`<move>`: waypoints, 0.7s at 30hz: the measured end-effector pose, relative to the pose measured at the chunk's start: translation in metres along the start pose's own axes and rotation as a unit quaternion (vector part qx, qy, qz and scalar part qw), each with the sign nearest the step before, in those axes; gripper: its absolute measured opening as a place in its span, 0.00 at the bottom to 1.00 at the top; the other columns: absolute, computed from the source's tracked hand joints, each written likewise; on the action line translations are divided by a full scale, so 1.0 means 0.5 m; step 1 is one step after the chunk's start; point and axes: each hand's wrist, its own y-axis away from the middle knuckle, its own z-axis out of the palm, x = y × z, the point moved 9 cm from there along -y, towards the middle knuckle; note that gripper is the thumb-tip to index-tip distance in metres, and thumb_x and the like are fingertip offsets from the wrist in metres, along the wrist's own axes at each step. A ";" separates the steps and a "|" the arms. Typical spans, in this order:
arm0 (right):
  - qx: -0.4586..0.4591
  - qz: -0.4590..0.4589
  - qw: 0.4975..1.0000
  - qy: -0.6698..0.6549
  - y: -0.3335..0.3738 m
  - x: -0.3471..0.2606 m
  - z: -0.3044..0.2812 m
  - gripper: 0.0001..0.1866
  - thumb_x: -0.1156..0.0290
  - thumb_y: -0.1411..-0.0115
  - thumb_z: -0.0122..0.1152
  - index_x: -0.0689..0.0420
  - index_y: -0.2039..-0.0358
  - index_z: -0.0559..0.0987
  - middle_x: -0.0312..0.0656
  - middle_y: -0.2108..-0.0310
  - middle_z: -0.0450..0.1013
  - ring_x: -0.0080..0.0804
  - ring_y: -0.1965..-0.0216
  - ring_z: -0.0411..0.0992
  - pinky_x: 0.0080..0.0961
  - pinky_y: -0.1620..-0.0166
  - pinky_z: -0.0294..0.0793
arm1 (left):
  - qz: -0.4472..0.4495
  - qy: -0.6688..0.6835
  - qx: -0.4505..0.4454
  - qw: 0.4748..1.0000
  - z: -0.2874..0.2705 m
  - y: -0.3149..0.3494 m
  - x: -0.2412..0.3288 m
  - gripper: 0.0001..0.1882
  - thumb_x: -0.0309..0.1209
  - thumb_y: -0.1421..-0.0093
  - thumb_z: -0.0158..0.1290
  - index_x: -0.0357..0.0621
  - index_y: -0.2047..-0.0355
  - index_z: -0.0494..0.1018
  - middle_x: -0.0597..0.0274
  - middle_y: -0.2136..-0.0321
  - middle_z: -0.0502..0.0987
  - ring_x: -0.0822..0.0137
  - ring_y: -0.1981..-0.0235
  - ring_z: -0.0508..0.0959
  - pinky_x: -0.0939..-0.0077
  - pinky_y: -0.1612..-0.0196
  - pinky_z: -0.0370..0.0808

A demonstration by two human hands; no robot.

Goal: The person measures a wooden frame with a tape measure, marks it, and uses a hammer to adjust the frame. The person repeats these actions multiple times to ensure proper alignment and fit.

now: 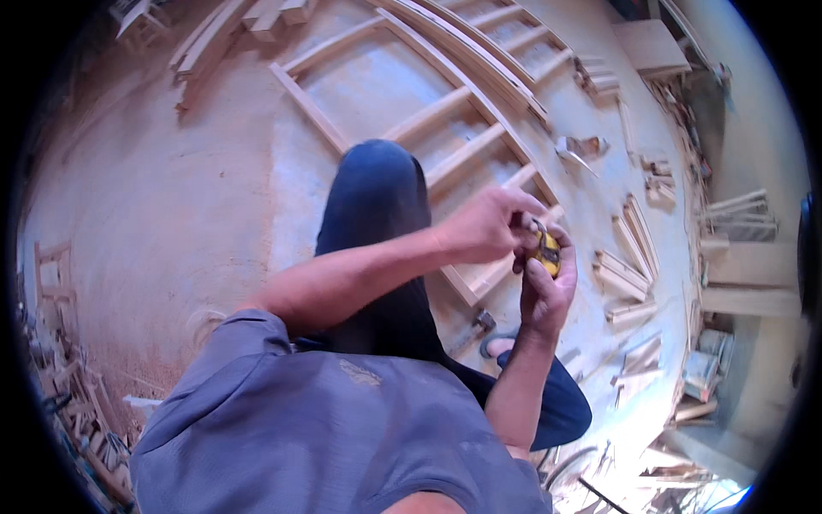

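A yellow and black tape measure [545, 254] rests in my right hand [550, 295], whose fingers and thumb wrap round it. From the left, my left hand [490, 224] reaches across to it with bent fingers closed at its upper side, by a dark strap or clip. The exact grip of the left fingertips is partly hidden. Both hands are above a ladder-like wooden frame [467, 157] lying on the floor, beyond and beside my raised knee.
A hammer-like tool [484, 321] lies near my foot, below the frame's corner. Short cut boards [621, 274] lie in bundles at right, and longer timbers [210, 38] at far left. A tool with a pale blade [578, 152] is on the dusty floor [171, 197].
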 end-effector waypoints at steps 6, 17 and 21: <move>0.048 -0.229 0.821 0.521 0.037 -0.049 0.033 0.40 0.88 0.52 0.64 0.54 0.37 0.65 0.47 0.48 0.68 0.37 0.45 0.71 0.30 0.42 0.73 | -0.205 0.121 -0.033 0.971 0.012 0.000 -0.046 0.23 0.29 0.39 0.63 0.25 0.47 0.74 0.49 0.63 0.82 0.68 0.69 0.81 0.79 0.65 0.81; -0.017 0.134 0.985 0.104 0.084 0.100 -0.066 0.35 0.71 0.32 0.58 0.71 0.31 0.54 0.45 0.43 0.68 0.27 0.45 0.70 0.22 0.42 0.70 | -0.203 -0.102 -0.223 0.948 0.077 0.021 -0.092 0.30 0.17 0.51 0.61 0.28 0.45 0.72 0.68 0.79 0.72 0.76 0.75 0.72 0.77 0.73 0.69; -0.078 0.179 0.938 0.288 0.100 0.127 -0.112 0.32 0.75 0.37 0.58 0.63 0.33 0.62 0.42 0.46 0.71 0.26 0.47 0.70 0.24 0.45 0.70 | -0.207 -0.116 -0.206 0.949 0.066 0.010 -0.103 0.30 0.14 0.52 0.55 0.30 0.44 0.72 0.68 0.79 0.71 0.75 0.76 0.70 0.77 0.73 0.68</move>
